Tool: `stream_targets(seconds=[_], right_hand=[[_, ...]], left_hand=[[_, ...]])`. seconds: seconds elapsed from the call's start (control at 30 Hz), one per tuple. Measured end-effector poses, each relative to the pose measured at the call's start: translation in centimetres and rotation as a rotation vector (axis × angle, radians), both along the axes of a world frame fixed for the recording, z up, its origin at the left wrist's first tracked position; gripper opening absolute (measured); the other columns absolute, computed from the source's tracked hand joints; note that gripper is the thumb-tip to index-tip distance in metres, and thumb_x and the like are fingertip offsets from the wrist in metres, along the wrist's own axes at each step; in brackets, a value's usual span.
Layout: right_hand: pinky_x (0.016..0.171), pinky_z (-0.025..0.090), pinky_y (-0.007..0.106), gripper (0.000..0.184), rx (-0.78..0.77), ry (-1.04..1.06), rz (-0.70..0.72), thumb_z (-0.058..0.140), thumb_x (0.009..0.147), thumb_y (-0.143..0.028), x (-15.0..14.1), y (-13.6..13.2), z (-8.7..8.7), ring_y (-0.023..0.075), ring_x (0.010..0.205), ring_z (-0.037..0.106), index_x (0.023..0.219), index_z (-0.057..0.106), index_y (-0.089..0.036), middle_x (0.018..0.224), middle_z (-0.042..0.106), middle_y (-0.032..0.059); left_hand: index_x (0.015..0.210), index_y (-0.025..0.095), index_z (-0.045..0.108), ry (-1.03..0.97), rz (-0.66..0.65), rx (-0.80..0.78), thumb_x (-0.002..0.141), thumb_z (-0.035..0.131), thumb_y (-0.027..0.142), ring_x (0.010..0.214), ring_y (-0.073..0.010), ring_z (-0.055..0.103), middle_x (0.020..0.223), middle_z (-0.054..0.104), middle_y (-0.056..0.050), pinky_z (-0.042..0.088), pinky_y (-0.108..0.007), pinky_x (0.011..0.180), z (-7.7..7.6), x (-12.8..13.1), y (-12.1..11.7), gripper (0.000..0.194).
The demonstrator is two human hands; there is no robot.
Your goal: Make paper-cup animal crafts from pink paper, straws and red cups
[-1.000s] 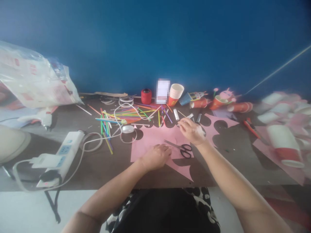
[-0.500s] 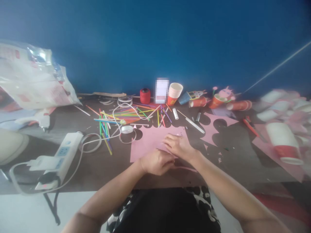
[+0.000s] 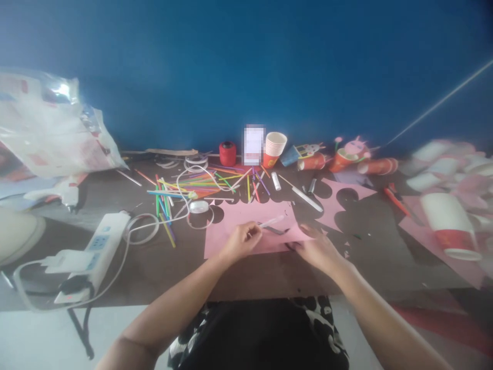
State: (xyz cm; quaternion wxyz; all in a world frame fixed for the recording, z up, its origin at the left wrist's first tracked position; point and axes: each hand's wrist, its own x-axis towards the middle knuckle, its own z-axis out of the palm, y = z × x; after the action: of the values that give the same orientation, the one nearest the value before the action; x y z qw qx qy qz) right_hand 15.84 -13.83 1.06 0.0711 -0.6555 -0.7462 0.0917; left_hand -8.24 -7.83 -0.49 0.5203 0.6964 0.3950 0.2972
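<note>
My left hand [image 3: 243, 240] is closed in a pinch over the pink paper sheet [image 3: 227, 226]. From its fingertips a narrow pale strip [image 3: 272, 222], which looks like paper, points to the right. My right hand [image 3: 321, 249] is at the sheet's right edge, its fingers around the raised corner. Beside its fingertips a small dark thing [image 3: 291, 246] shows, too blurred to name. A dark band lies across the sheet below the strip; I cannot tell whether it is shadow. Round notches are cut from the sheet's far edge.
Coloured sticks [image 3: 200, 182] and a white cable lie beyond the sheet. A power strip [image 3: 100, 241] and a glue gun [image 3: 63, 194] are at left. Stacked paper cups [image 3: 274, 149] stand at back. A cutter [image 3: 307, 199], pink scraps [image 3: 335, 210] and a red-handled tool [image 3: 396, 199] lie right.
My hands, close together over the sheet before, have moved apart. My right hand has gone right and nearer to me, lifting the corner. The pale strip now shows at my left fingertips.
</note>
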Motion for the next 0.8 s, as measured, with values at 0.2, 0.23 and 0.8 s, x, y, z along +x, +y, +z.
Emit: stream_targets(seconds=[0.2, 0.23, 0.8], right_hand=[[0.063, 0.045, 0.029, 0.016, 0.005, -0.16, 0.079, 0.056, 0.081, -0.027, -0.5, 0.6, -0.3, 0.0213, 0.076, 0.063, 0.094, 0.063, -0.02, 0.091, 0.065, 0.0085], [0.06, 0.044, 0.029, 0.014, 0.001, -0.191, 0.093, 0.057, 0.08, -0.025, -0.3, 0.8, 0.2, 0.0208, 0.073, 0.063, 0.092, 0.063, -0.02, 0.09, 0.065, 0.0086], [0.053, 0.046, 0.031, 0.029, -0.165, 0.753, -0.557, 0.066, 0.066, -0.037, 9.6, -5.6, 0.5, 0.0172, 0.055, 0.058, 0.09, 0.063, -0.022, 0.078, 0.067, 0.0054]], left_hand=[[0.076, 0.015, 0.06, 0.084, 0.089, -0.024, 0.078, 0.05, 0.023, 0.06, -0.011, 0.054, 0.067, 0.058, 0.0, 0.039, -0.021, 0.056, -1.0, 0.3, 0.7, 0.013], [0.077, 0.015, 0.06, 0.087, 0.086, -0.033, 0.078, 0.05, 0.023, 0.058, -0.0105, 0.053, 0.067, 0.058, 0.0, 0.039, -0.021, 0.055, -1.0, 0.3, 0.7, 0.013], [0.072, 0.013, 0.06, -0.377, 0.171, -0.435, 0.068, 0.069, 0.037, 0.044, -0.0033, 0.035, 0.055, 0.048, 0.004, 0.027, -0.017, 0.043, -0.3, -0.5, 1.8, 0.025]])
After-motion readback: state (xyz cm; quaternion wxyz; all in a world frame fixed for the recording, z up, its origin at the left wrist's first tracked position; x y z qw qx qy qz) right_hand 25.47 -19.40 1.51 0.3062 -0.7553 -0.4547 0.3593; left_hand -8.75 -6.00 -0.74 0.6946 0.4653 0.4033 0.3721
